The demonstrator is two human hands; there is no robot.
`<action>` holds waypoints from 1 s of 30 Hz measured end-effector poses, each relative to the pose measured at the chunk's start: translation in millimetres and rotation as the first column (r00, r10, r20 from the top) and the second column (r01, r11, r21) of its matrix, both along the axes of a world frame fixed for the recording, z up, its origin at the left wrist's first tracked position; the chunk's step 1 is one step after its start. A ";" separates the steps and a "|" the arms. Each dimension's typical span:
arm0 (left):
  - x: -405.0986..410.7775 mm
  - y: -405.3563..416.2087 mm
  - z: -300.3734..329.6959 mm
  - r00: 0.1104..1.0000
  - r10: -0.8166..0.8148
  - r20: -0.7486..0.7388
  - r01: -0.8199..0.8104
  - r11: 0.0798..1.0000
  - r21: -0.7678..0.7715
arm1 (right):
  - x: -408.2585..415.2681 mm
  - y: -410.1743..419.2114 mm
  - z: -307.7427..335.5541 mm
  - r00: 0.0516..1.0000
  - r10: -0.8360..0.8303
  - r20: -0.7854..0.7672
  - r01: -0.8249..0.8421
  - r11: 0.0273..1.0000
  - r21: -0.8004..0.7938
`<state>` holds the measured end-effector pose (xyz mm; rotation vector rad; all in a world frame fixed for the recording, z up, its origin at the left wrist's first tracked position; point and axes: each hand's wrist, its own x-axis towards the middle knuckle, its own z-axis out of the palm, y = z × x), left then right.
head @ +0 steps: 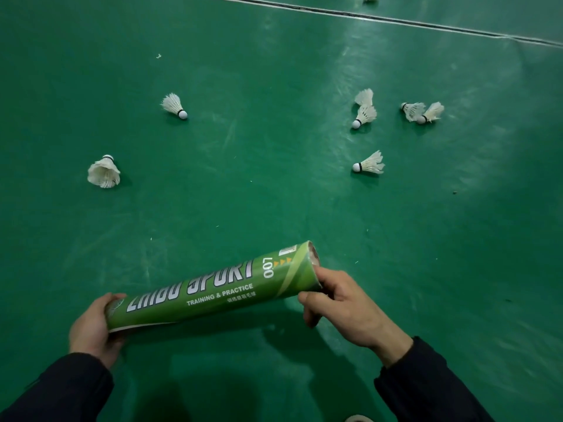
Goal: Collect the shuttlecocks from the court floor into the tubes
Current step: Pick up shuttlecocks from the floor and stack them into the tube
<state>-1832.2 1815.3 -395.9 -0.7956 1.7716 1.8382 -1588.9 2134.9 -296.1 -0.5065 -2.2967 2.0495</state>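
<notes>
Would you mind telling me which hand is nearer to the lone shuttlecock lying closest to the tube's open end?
Right. The right hand grips the tube at its open end, below that shuttlecock. The left hand holds the far end, well off to the left.

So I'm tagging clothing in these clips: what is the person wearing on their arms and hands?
Both hands, left and right, are bare: no gloves, and no rings or watch show. Each arm is covered to the wrist by a dark long sleeve, left sleeve and right sleeve, plain with no visible markings.
</notes>
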 end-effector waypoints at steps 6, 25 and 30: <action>-2.9 4.0 -1.0 0.997 -0.053 -0.049 0.054 0.998 0.014 | -7.9 11.1 -1.9 0.997 -0.029 0.068 0.038 0.990 -0.133; 2.2 59.9 42.5 0.978 -0.188 -0.090 0.205 0.947 0.247 | -6.1 9.1 -77.8 0.631 -0.643 0.434 0.776 0.502 -0.382; 1.0 37.9 139.4 0.984 -0.171 -0.057 0.178 0.970 0.164 | 2.8 2.7 16.0 0.625 -0.571 0.532 0.777 0.521 -0.354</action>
